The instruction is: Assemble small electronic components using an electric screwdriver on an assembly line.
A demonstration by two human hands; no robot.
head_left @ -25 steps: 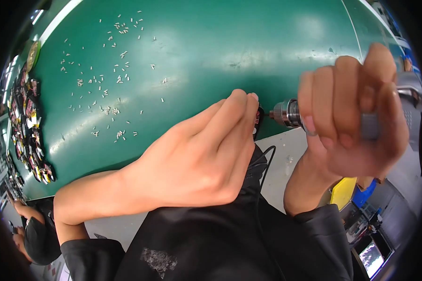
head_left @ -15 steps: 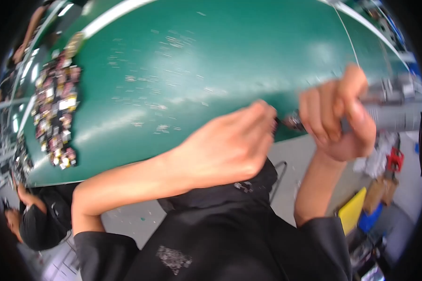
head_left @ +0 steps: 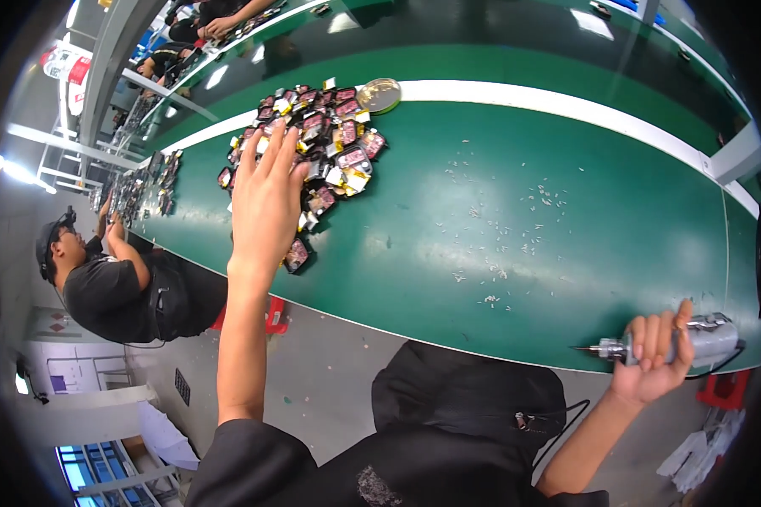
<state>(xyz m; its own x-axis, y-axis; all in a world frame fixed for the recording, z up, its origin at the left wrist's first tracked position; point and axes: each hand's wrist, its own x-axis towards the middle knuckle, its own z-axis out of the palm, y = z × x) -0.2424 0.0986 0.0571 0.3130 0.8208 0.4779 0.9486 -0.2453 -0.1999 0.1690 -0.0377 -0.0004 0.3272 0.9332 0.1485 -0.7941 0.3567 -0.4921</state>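
My left hand (head_left: 266, 203) reaches over a pile of small black electronic modules (head_left: 347, 135) with pinkish faces and yellow and white bits. Its fingers are stretched out and slightly apart over the near left part of the pile; what lies beneath them is hidden. At the right end of the green table (head_left: 380, 279), my right hand (head_left: 655, 355) is wrapped round the grey body of an electric screwdriver (head_left: 714, 340). The tool lies sideways, its thin bit pointing left, close to the table's front edge. Many tiny silvery screw-like pieces (head_left: 499, 272) lie scattered between my hands.
A round shallow dish (head_left: 380, 95) stands behind the pile. A white rail (head_left: 490, 90) runs along the table's far side, with another green surface beyond. To the left a person in black (head_left: 114, 279) works at more modules (head_left: 144, 186). A red stool (head_left: 723, 389) stands below right.
My left hand has moved from beside the screwdriver's tip to the pile on the left, its fingers opening out. My right hand still grips the screwdriver, now lower. The view has swung left.
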